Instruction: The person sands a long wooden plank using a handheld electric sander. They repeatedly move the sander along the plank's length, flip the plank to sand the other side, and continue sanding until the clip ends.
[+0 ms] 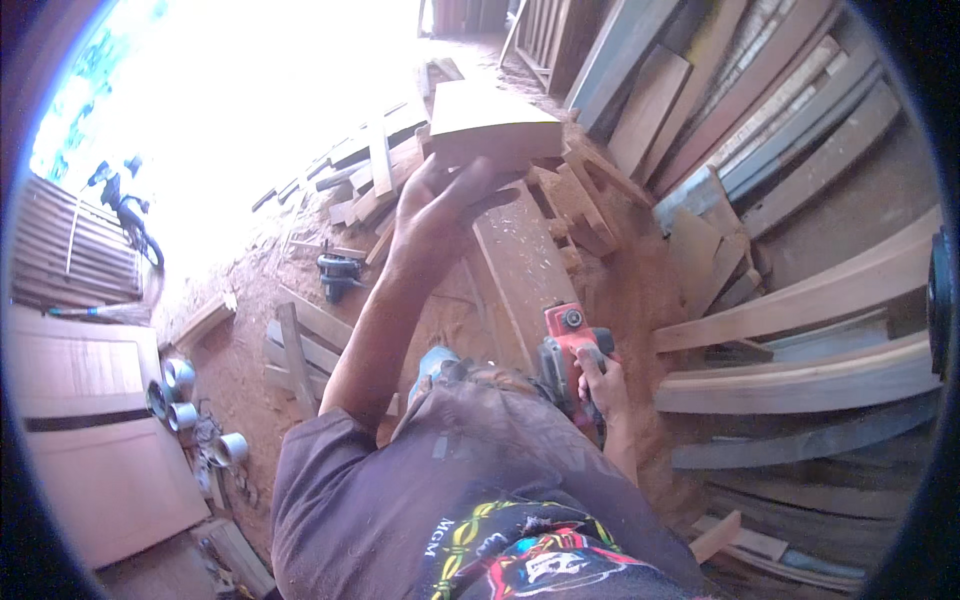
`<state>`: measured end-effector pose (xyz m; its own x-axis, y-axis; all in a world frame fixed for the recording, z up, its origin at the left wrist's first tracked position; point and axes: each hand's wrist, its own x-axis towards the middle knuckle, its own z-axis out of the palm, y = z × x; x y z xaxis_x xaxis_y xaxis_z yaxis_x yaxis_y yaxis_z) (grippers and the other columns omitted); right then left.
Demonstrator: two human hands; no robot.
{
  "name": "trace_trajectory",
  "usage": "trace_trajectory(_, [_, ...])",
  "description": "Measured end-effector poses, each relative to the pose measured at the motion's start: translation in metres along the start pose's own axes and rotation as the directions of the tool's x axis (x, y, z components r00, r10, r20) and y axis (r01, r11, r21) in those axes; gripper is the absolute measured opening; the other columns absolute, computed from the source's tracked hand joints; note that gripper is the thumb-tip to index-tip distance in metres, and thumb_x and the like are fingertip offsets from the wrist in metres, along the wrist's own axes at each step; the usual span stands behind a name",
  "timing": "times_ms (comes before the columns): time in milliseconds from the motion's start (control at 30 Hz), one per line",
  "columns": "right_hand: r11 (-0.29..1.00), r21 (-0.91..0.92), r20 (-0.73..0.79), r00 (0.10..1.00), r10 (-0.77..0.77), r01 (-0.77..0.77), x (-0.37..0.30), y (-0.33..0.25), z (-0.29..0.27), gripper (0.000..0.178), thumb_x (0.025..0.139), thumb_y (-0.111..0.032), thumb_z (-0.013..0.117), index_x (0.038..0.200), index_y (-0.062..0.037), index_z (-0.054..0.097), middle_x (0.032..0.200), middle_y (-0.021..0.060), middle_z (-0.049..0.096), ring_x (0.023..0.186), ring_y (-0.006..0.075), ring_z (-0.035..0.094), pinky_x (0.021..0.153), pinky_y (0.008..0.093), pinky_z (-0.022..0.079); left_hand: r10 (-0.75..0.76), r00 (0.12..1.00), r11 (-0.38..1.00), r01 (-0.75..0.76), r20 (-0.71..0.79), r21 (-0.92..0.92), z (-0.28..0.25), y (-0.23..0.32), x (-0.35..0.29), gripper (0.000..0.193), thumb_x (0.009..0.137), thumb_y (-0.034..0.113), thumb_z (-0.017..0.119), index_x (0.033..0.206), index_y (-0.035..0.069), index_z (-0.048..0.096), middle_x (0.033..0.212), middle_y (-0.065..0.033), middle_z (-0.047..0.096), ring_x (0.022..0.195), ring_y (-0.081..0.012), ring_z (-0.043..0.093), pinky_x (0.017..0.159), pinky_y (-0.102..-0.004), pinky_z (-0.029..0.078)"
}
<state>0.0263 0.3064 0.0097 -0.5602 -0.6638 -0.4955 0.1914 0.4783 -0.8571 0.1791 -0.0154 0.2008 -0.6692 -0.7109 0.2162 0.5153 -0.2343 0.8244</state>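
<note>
My left hand (440, 198) is raised in front of me with its fingers bent round the near lower edge of a thick wooden board (492, 140). Strong light washes out the upper face of that board. Low at my right side, my right hand (602, 388) is closed on the handle of a red and black electric planer (568, 335). Beside the planer, a long plank (522, 262) sprinkled with pale shavings runs away from me, below the raised board.
Offcuts (385, 165) lie heaped ahead. On the sandy floor to the left is a dark power tool (340, 275). Grey cylinders (180, 378) stand near wooden panels (110, 480). Long boards (800, 385) crowd the right side. A motorbike (130, 212) is parked far left.
</note>
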Motion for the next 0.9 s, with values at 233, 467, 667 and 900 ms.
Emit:
trace_trajectory(233, [0.999, -0.033, -0.032, 0.999, 0.005, -0.006, 0.003, -0.005, -0.001, 0.051, 0.099, -0.058, 0.072, 0.091, -0.0077, 0.071, 0.062, -0.0019, 0.06, 0.051, 0.0089, 0.058, 0.048, 0.0291, 0.045, -0.025, 1.0, 0.997, 0.025, 0.007, 0.076, -0.005, 0.006, 0.006, 0.049, 0.109, 0.027, 0.063, 0.145, -0.006, 0.055, 0.136, -0.0216, 0.068, 0.127, -0.032, 0.068, 0.105, -0.0462, 0.056])
trace_trajectory(467, [0.994, -0.091, -0.164, 0.984, -0.075, 0.061, 0.012, 0.019, 0.002, 0.047, 0.101, -0.049, 0.073, 0.095, -0.0022, 0.074, 0.062, -0.0032, 0.057, 0.049, 0.0066, 0.053, 0.045, 0.0269, 0.04, -0.161, 0.987, 0.98, 0.161, 0.009, -0.118, -0.021, 0.007, -0.002, 0.055, 0.111, 0.035, 0.058, 0.146, -0.006, 0.052, 0.135, -0.0215, 0.068, 0.125, -0.0356, 0.067, 0.109, -0.0497, 0.053])
trace_trajectory(667, [0.993, -0.089, -0.251, 0.966, 0.057, -0.081, -0.029, 0.029, -0.011, 0.041, 0.103, -0.042, 0.072, 0.094, -0.0023, 0.075, 0.063, -0.0031, 0.058, 0.051, 0.0057, 0.053, 0.045, 0.027, 0.039, -0.632, 0.762, 0.772, 0.607, -0.138, -0.189, -0.075, -0.071, -0.064, 0.072, 0.112, 0.054, 0.047, 0.152, -0.006, 0.046, 0.139, -0.0219, 0.065, 0.128, -0.037, 0.065, 0.112, -0.0519, 0.051])
trace_trajectory(900, [0.99, -0.073, -0.309, 0.947, 0.091, -0.119, -0.055, 0.031, -0.017, 0.047, 0.1, -0.049, 0.071, 0.096, -0.0026, 0.077, 0.067, 0.0011, 0.062, 0.058, 0.0104, 0.057, 0.056, 0.0317, 0.043, -0.871, 0.478, 0.441, 0.863, -0.114, 0.246, -0.144, -0.239, -0.113, 0.075, 0.112, 0.061, 0.04, 0.142, -0.004, 0.059, 0.133, -0.017, 0.068, 0.119, -0.0282, 0.066, 0.101, -0.043, 0.052])
